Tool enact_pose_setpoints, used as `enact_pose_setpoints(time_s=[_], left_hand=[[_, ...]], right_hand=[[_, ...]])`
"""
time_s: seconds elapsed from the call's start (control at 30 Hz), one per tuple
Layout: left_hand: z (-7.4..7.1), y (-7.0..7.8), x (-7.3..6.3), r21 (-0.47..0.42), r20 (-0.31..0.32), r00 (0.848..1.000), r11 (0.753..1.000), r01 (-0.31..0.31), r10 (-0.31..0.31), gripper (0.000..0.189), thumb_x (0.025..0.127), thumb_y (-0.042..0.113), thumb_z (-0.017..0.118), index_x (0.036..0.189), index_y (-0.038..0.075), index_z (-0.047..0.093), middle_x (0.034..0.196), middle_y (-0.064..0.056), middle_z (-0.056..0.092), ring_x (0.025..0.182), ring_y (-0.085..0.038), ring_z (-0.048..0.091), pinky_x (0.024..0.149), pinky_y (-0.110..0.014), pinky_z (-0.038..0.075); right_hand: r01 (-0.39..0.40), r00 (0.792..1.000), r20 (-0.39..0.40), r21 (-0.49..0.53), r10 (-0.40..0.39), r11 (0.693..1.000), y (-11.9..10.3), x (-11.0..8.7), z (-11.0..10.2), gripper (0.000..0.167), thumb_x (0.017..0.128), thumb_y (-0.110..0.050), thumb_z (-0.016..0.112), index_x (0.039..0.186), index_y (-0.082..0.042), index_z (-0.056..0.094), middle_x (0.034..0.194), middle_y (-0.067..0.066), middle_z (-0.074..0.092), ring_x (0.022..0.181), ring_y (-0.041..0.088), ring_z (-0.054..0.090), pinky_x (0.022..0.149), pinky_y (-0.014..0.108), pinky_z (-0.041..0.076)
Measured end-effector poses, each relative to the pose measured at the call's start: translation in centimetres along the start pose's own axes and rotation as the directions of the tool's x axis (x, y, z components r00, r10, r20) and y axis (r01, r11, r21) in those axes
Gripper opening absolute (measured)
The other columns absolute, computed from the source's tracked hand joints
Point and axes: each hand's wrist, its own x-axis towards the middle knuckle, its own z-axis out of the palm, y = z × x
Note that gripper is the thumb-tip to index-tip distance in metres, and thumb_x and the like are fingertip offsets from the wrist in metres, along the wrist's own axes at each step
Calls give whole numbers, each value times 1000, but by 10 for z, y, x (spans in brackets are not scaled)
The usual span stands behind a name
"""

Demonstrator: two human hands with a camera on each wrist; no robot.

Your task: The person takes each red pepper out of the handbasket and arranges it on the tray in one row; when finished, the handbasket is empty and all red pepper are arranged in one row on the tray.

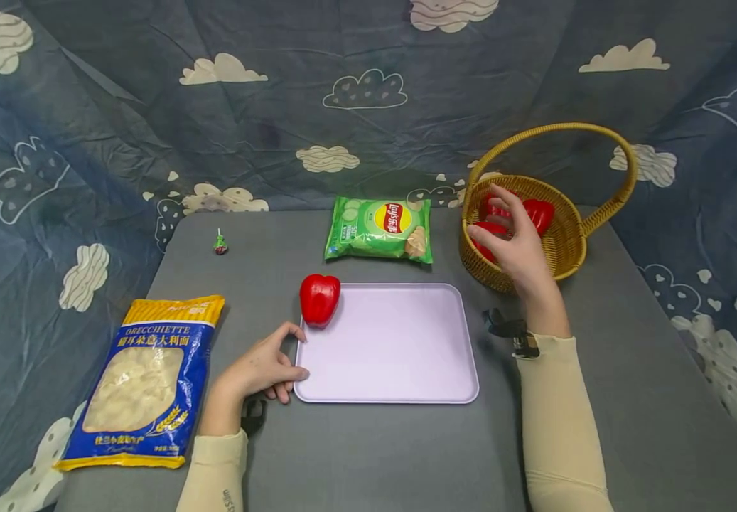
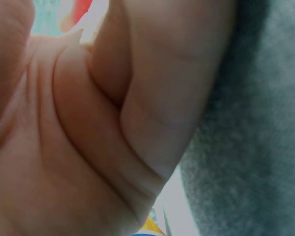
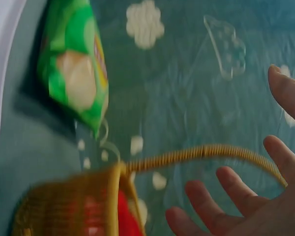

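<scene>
My left hand (image 1: 262,366) holds the left edge of a pale lilac tray (image 1: 394,348), with thumb and index finger at its rim. The left wrist view is filled by that hand's bent fingers and palm. One red bell pepper (image 1: 320,300) sits at the tray's upper left corner. On the right, my right hand (image 1: 522,249) is held over a wicker basket (image 1: 573,249), fingers spread and nothing between them. Several red bell peppers (image 1: 539,215) lie inside the basket, partly hidden by this hand. The right wrist view shows the spread fingers beside the basket's handle (image 3: 211,150).
A green bag of chips (image 1: 377,229) lies behind the tray. To the left is a blue and yellow bag of orecchiette pasta (image 1: 141,384). A small green wrapped lollipop (image 1: 220,243) lies at the back left. Cloud-patterned cloth (image 1: 368,142) hangs around the grey table (image 1: 368,455).
</scene>
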Motion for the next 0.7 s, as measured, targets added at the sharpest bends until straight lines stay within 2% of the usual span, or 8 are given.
enact_pose_setpoints(time_s=[0.13, 0.27, 0.53, 0.63, 0.7], left_hand=[[0, -1, 1, 3, -1, 1000, 1000, 3, -3, 57, 94, 22, 81, 138, 24, 44, 72, -8, 71, 52, -20, 69, 51, -27, 55], [0, -1, 1, 4, -4, 1000, 1000, 6, -6, 57, 94, 22, 81, 139, 24, 44, 73, -9, 71, 53, -21, 69, 52, -27, 56], [0, -1, 1, 3, -7, 1000, 1000, 17, -17, 57, 94, 23, 81, 139, 25, 45, 74, -8, 70, 53, -21, 70, 53, -27, 55], [0, -1, 1, 4, -9, 1000, 1000, 19, -19, 57, 95, 23, 81, 139, 25, 45, 74, -8, 71, 53, -21, 70, 52, -27, 55], [0, -1, 1, 2, -9, 1000, 1000, 22, -22, 57, 95, 23, 81, 139, 26, 45, 74, -8, 71, 54, -21, 70, 53, -27, 55]], right_hand=[[-60, 997, -53, -18, 59, 998, 13, 11, -21, 86, 95, -39, 79, 165, -44, 28, 171, 8, 31, 154, 35, 34, 118, 57, 47], [-105, 993, -64, -15, 104, 994, 24, 22, -33, 91, 94, -43, 79, 165, -45, 24, 176, 8, 23, 159, 38, 26, 122, 63, 40], [-190, 981, 29, -43, 192, 981, 48, 38, -40, 102, 95, -45, 77, 170, -38, 8, 177, 17, 13, 160, 47, 21, 125, 65, 34], [-217, 973, 64, -78, 222, 973, 56, 42, -41, 105, 96, -47, 76, 171, -34, 4, 177, 19, 13, 159, 47, 20, 124, 67, 34], [-239, 966, 79, -92, 246, 967, 60, 44, -41, 107, 95, -51, 76, 171, -34, 3, 177, 19, 15, 158, 45, 22, 121, 66, 39]])
